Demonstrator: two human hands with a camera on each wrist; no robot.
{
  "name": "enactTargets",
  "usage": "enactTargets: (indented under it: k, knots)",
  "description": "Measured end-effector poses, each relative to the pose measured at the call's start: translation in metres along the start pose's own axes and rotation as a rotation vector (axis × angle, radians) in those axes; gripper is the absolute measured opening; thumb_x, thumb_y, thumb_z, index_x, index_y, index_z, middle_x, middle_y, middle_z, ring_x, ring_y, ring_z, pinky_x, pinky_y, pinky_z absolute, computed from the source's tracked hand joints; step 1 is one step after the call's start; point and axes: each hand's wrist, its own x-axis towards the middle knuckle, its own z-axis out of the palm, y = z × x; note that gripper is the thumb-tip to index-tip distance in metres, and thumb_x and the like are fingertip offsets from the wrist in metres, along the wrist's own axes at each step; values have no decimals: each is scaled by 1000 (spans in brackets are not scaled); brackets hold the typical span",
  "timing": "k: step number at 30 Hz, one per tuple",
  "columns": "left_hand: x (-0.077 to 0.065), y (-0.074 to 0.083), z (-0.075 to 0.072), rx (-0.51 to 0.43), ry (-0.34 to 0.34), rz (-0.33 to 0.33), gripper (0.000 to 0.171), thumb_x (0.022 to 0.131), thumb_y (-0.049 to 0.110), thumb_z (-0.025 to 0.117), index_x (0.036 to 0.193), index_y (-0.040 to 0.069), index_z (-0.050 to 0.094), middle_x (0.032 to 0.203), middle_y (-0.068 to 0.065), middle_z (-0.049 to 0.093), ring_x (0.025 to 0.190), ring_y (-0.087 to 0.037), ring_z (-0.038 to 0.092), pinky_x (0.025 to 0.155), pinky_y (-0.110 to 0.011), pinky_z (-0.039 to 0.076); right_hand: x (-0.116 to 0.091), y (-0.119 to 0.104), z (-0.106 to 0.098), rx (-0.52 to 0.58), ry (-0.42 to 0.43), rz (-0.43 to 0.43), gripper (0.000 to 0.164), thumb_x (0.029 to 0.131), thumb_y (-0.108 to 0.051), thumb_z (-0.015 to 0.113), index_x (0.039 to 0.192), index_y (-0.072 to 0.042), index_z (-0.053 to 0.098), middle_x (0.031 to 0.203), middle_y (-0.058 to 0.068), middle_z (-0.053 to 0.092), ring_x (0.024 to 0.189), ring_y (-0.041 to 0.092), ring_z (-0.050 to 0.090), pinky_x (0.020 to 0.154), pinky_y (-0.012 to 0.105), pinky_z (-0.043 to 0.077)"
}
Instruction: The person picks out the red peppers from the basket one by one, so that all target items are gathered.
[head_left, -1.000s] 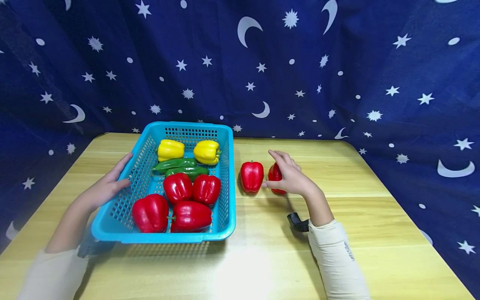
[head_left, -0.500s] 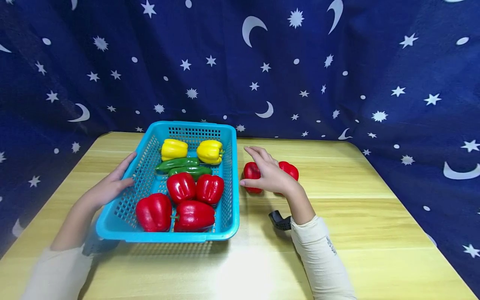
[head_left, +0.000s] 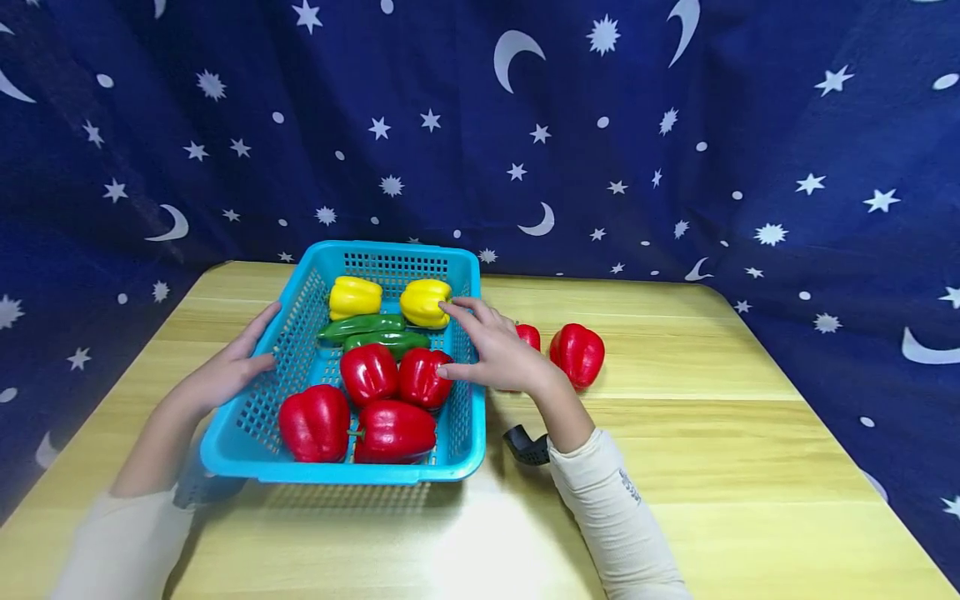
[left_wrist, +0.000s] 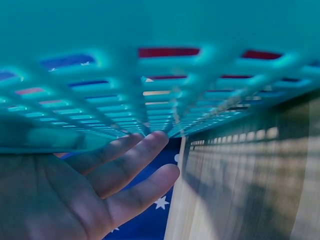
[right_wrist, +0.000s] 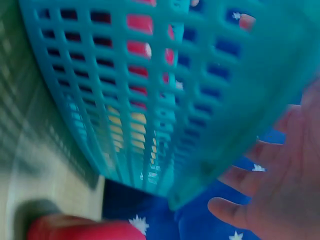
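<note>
A light-blue plastic basket (head_left: 345, 473) holds two yellow bell peppers (head_left: 356, 297), two long green peppers (head_left: 386, 342) and several red bell peppers (head_left: 314, 423). Along its left side lies my left hand (head_left: 228, 371), fingers stretched out; the left wrist view has these fingers (left_wrist: 130, 167) against the slotted wall. My right hand (head_left: 498, 354) is at the right rim, thumb and fingers spread and reaching over it. Seen from the right wrist, that hand (right_wrist: 280, 185) is beside the rim with nothing in its palm.
Two more red bell peppers are on the wooden table (head_left: 712, 467) right of the basket: one (head_left: 577, 356) in full view, another (head_left: 528, 336) mostly behind my right hand. A black wrist piece (head_left: 527, 447) sits below my right forearm. A starry blue curtain (head_left: 600, 208) hangs behind.
My right hand has moved left, from above the two loose red bell peppers to the basket's right rim. The left hand stays at the basket's left side. The head view has shifted slightly.
</note>
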Motion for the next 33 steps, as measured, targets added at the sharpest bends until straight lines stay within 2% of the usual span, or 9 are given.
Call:
enactTargets:
  k: [4, 10, 17, 22, 26, 33]
  knots:
    - [0, 1, 0, -10, -1, -1, 75, 90, 2, 34, 146, 16, -14, 148, -29, -5, 126, -59, 15, 86, -65, 39, 6, -7, 9, -42, -38, -20, 80, 77, -38, 68, 143, -17, 29, 145, 10, 26, 132, 32, 26, 107, 57, 20]
    - [0, 2, 1, -16, -2, 11, 75, 89, 1, 34, 146, 15, -13, 148, -28, -5, 126, -59, 15, 85, -65, 41, 12, -14, 18, -74, -46, -53, 79, 77, -37, 69, 142, -15, 31, 144, 12, 28, 132, 31, 26, 109, 53, 20]
    - [1, 0, -1, -10, -5, -12, 76, 90, 2, 34, 146, 18, -14, 149, -28, -5, 126, -60, 15, 83, -63, 42, 16, -18, 23, -118, -78, -38, 80, 77, -41, 69, 143, -17, 30, 145, 11, 28, 133, 33, 25, 110, 52, 18]
    - [2, -2, -2, -21, -4, 2, 75, 90, 1, 33, 146, 18, -14, 149, -28, -4, 126, -60, 16, 82, -63, 42, 17, -20, 24, -184, -98, -41, 80, 76, -43, 68, 142, -16, 32, 142, 10, 34, 131, 30, 30, 110, 49, 20]
    - [2, -2, -2, -25, -3, 4, 76, 89, 1, 34, 146, 18, -14, 149, -27, -3, 127, -60, 15, 83, -64, 40, 19, -21, 25, -255, -143, -24, 79, 75, -45, 68, 141, -16, 35, 137, 8, 42, 129, 25, 34, 110, 47, 19]
    - [3, -3, -2, -39, -9, -5, 77, 89, 1, 34, 146, 20, -14, 149, -28, -2, 125, -60, 17, 82, -64, 42, 22, -26, 27, -375, -247, 56, 75, 75, -48, 67, 138, -16, 41, 135, 7, 48, 127, 27, 39, 113, 49, 12]
